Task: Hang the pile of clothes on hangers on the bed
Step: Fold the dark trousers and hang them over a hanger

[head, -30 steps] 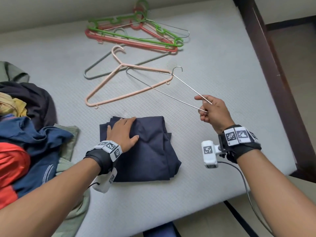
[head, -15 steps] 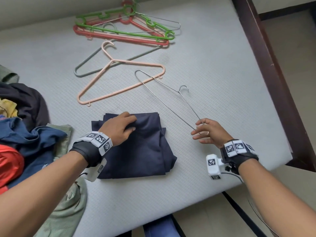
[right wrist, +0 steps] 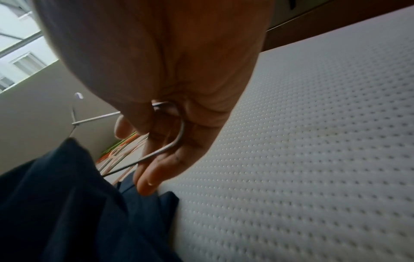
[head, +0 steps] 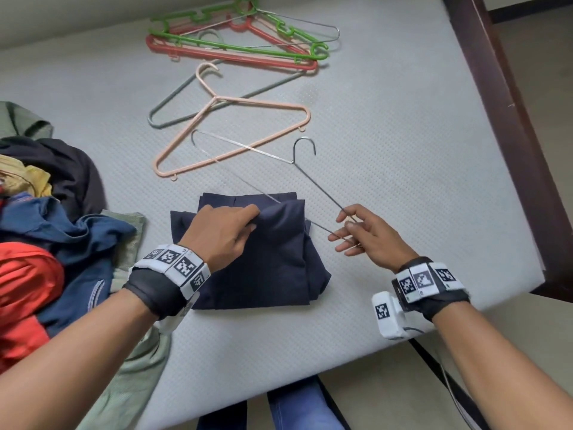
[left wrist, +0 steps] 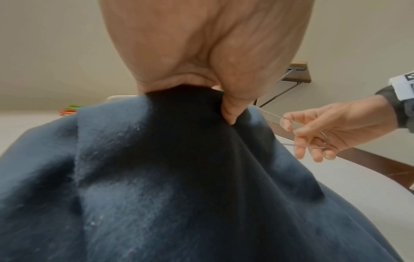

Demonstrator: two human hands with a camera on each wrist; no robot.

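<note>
the left hand [head: 221,232] pinches a raised fold of the folded navy garment [head: 273,268] between thumb and curled fingers; the wrist view shows the cloth bunched up under the thumb. the right hand [head: 369,235] grips the bent end of the wire hanger [head: 316,184], thumb on top, fingers curled under the wire. the hanger's lower bar runs across the garment's far edge, its hook pointing away. the garment lies on the white mattress [head: 403,135] near the front edge. beyond it lie a peach hanger [head: 248,103], a grey one and a green and red stack [head: 235,48]. the clothes pile [head: 46,228] sits left.
</note>
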